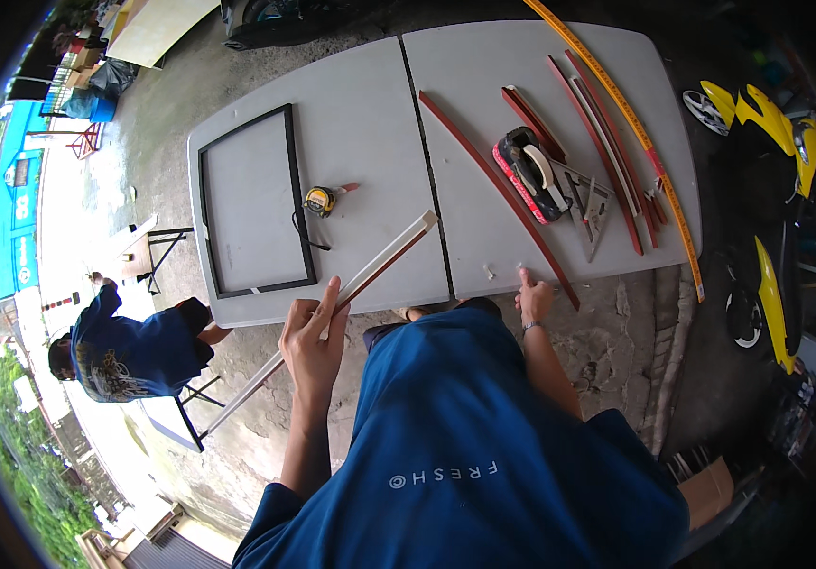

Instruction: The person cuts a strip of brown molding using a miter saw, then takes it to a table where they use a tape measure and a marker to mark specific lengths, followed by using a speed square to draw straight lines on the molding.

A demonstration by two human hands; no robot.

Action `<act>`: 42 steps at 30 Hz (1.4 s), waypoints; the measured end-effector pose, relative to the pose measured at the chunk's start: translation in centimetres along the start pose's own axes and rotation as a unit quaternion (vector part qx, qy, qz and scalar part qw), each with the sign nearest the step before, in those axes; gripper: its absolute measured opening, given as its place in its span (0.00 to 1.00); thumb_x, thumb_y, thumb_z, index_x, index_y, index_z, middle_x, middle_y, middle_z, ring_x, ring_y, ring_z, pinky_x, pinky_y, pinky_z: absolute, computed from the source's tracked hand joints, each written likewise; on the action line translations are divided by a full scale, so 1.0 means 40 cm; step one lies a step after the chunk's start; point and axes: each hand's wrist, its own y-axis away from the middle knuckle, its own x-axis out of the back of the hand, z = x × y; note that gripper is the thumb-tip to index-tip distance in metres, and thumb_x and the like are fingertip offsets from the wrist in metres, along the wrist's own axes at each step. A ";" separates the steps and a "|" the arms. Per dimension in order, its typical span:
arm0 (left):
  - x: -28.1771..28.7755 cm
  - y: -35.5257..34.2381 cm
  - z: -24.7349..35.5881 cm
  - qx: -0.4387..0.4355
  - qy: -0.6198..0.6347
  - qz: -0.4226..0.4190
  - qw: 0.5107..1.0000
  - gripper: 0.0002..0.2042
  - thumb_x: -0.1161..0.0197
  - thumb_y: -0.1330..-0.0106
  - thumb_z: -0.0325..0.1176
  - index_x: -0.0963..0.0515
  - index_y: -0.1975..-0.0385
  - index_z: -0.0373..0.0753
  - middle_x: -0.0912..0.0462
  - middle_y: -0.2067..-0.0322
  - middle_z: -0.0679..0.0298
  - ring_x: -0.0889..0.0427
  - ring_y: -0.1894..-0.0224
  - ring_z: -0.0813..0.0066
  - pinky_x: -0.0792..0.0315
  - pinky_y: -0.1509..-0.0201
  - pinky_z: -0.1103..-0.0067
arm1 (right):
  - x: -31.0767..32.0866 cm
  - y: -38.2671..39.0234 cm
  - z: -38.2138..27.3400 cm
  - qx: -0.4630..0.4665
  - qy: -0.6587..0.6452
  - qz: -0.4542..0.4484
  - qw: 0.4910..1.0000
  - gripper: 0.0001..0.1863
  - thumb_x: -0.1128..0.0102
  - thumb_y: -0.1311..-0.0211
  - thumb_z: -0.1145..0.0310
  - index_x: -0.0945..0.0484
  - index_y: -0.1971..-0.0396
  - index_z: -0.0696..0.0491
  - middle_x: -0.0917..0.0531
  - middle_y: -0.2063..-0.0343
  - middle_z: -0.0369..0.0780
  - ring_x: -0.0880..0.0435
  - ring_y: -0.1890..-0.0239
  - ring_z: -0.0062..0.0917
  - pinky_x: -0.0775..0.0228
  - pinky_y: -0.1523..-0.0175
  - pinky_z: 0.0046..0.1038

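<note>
My left hand (pixel 315 332) is closed around a long, slim white channel strip (pixel 370 272) with a red-brown edge. The strip slants up to the right, its far end over the table (pixel 361 95) and its other end past the near edge. My right hand (pixel 534 299) is at the table's near edge, index finger stretched forward and the other fingers partly hidden. Close to that fingertip lies a small white scrap (pixel 490 272). A long red-brown strip (pixel 498 185) runs along the table just beyond my right hand.
A black rectangular frame (pixel 308 218) and yellow tape measure (pixel 321 200) lie on the left half. To the right are a black-and-red tool (pixel 527 171), a metal square (pixel 598 209), more strips (pixel 607 152) and a long yellow ruler (pixel 607 81). A person (pixel 138 341) stands left; yellow motorcycle parts (pixel 769 119) stand right.
</note>
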 end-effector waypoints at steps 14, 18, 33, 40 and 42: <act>0.520 -0.176 -0.097 -0.014 0.511 0.347 0.786 0.28 0.42 0.23 0.48 0.37 0.28 0.43 0.28 0.69 0.68 0.35 0.74 0.81 0.38 0.75 0.82 | 0.223 0.059 -0.253 0.319 0.134 -0.134 0.929 0.10 0.51 0.23 0.66 0.26 0.59 0.58 0.18 0.71 0.46 0.18 0.65 0.42 0.26 0.55 0.37; 0.341 -0.185 -0.151 0.102 0.521 0.462 0.710 0.21 0.45 0.21 0.49 0.30 0.36 0.48 0.29 0.71 0.70 0.30 0.75 0.81 0.35 0.75 0.81 | 0.198 0.235 -0.504 0.522 -0.036 -0.210 0.826 0.23 0.42 0.26 0.56 0.29 0.43 0.57 0.20 0.56 0.47 0.19 0.57 0.41 0.26 0.48 0.38; 0.066 -0.139 -0.357 0.194 0.615 0.388 0.659 0.13 0.57 0.16 0.42 0.33 0.48 0.39 0.27 0.67 0.64 0.24 0.69 0.75 0.27 0.63 0.77 | -0.017 0.359 -0.357 0.582 0.197 -0.265 0.743 0.13 0.39 0.28 0.65 0.24 0.52 0.57 0.17 0.64 0.49 0.16 0.60 0.47 0.25 0.56 0.40; 0.139 -0.143 -0.549 0.069 0.802 0.175 0.567 0.14 0.58 0.16 0.44 0.31 0.57 0.41 0.28 0.68 0.64 0.25 0.66 0.69 0.26 0.59 0.69 | -0.038 0.494 -0.375 0.469 0.211 -0.271 0.814 0.14 0.37 0.29 0.62 0.22 0.55 0.57 0.16 0.66 0.46 0.15 0.63 0.41 0.25 0.56 0.36; 0.137 -0.153 -0.582 0.037 0.834 0.126 0.536 0.13 0.58 0.17 0.42 0.32 0.59 0.42 0.28 0.68 0.63 0.24 0.65 0.69 0.25 0.58 0.67 | -0.040 0.503 -0.365 0.458 0.202 -0.276 0.821 0.13 0.36 0.30 0.62 0.21 0.56 0.57 0.16 0.68 0.45 0.16 0.64 0.40 0.26 0.57 0.34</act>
